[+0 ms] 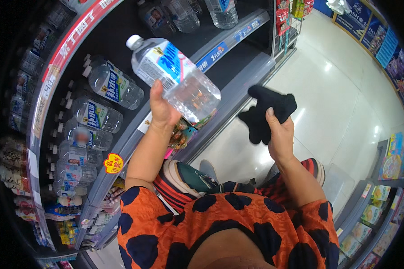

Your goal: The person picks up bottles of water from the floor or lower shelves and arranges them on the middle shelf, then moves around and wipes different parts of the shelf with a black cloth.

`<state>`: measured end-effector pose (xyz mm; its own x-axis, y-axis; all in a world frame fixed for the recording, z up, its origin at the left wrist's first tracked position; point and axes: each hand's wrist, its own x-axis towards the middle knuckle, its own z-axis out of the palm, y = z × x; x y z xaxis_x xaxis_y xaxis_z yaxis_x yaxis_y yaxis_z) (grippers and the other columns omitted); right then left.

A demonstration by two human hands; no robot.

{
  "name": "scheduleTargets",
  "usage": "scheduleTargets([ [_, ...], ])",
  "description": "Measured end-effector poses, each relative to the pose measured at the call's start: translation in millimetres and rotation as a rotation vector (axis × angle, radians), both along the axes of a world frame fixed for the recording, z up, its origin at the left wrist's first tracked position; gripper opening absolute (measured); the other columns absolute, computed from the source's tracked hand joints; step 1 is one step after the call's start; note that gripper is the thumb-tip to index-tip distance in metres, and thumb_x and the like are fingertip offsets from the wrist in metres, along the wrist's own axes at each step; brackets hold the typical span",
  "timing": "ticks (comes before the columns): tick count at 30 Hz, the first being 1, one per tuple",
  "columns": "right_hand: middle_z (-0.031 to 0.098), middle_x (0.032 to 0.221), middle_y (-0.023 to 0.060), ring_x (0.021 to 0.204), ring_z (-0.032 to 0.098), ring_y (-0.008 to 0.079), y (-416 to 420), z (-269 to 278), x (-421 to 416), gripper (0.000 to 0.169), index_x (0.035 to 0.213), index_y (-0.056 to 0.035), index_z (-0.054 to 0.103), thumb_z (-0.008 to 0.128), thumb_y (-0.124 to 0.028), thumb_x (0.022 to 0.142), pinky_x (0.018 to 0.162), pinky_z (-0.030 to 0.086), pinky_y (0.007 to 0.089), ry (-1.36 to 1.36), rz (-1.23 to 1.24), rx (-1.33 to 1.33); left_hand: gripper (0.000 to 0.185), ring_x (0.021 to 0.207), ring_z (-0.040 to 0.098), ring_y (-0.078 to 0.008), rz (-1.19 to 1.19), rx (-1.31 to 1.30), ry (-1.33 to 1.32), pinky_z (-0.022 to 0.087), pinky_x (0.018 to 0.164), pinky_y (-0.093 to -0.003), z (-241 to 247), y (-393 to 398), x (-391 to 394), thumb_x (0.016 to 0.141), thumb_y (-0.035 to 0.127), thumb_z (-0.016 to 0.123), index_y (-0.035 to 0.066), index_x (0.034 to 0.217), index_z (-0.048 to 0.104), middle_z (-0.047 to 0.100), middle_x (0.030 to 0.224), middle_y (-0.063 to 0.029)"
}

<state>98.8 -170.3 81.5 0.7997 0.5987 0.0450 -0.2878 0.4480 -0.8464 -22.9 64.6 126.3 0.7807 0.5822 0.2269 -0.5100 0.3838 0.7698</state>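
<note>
My left hand [165, 109] grips a large clear plastic drink bottle [185, 80] with a white cap and a blue and white label. The bottle is tilted, its cap toward the upper left, in front of the shelving. On the right, my right hand [281, 132] holds a black knit glove [269, 107] above the floor, thumb on top and the glove's fingers hanging loose. The fingers of my right hand are partly hidden behind it. Similar bottles [109, 82] stand in a row on the shelf to the left of my left hand.
Shelf edges [235, 37] with price strips curve across the left and top. More bottles [222, 13] stand at the back of the upper shelf. A pale tiled floor [326, 87] lies to the right. Low shelves with boxed goods [370, 213] stand at lower right.
</note>
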Motion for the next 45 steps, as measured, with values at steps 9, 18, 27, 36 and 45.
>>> scheduleTargets([
  [9,0.044,0.131,0.0188,0.128,0.035,0.0369,44,15,-26,0.044,0.104,-0.0095,0.061,0.071,-0.032,0.067,0.098,0.024,0.0598,-1.627,0.119,-0.13,0.062,0.133,0.033,-0.0271,-0.294,-0.013,0.019,0.023,0.113,-0.039,-59,-34,11,0.094,0.046,0.037,0.011,0.144,0.026,0.035,0.143,-0.0119],
  [18,0.037,0.14,0.0189,0.128,0.038,0.035,56,22,13,0.051,0.124,-0.011,0.055,0.068,-0.032,0.079,0.106,0.029,0.0374,-0.986,-0.122,-0.057,0.058,0.108,0.058,-0.0238,-0.43,-0.116,0.27,0.047,0.095,-0.0375,-71,-68,3,0.086,0.041,0.056,0.004,0.129,0.045,0.056,0.121,-0.0132],
  [27,0.044,0.132,0.0105,0.121,0.041,0.0218,30,-57,-39,0.061,0.134,0.0019,0.037,0.051,-0.042,0.094,0.103,0.031,0.034,-0.254,0.17,-0.099,0.059,0.101,0.06,-0.0188,-0.262,-0.019,0.074,0.048,0.088,-0.0328,-64,-56,4,0.084,0.037,0.061,0.001,0.128,0.044,0.059,0.115,-0.0101],
  [36,0.056,0.121,0.0098,0.11,0.055,0.0229,25,-79,-23,0.052,0.128,-0.0031,0.045,0.053,-0.039,0.092,0.096,0.043,0.0389,-0.021,0.299,-0.064,0.077,0.096,0.055,-0.0175,0.009,0.51,0.174,0.043,0.088,-0.0318,-61,-53,15,0.074,0.047,0.07,0.0,0.128,0.043,0.054,0.109,-0.0081],
  [45,0.053,0.124,0.0107,0.113,0.052,0.0231,18,-63,-15,0.054,0.131,-0.0019,0.041,0.056,-0.036,0.091,0.099,0.04,0.0391,-0.074,0.119,0.021,0.08,0.095,0.059,-0.0237,0.444,0.766,0.282,0.052,0.071,-0.03,-55,-84,22,0.078,0.046,0.071,-0.004,0.131,0.04,0.054,0.11,-0.0172],
])
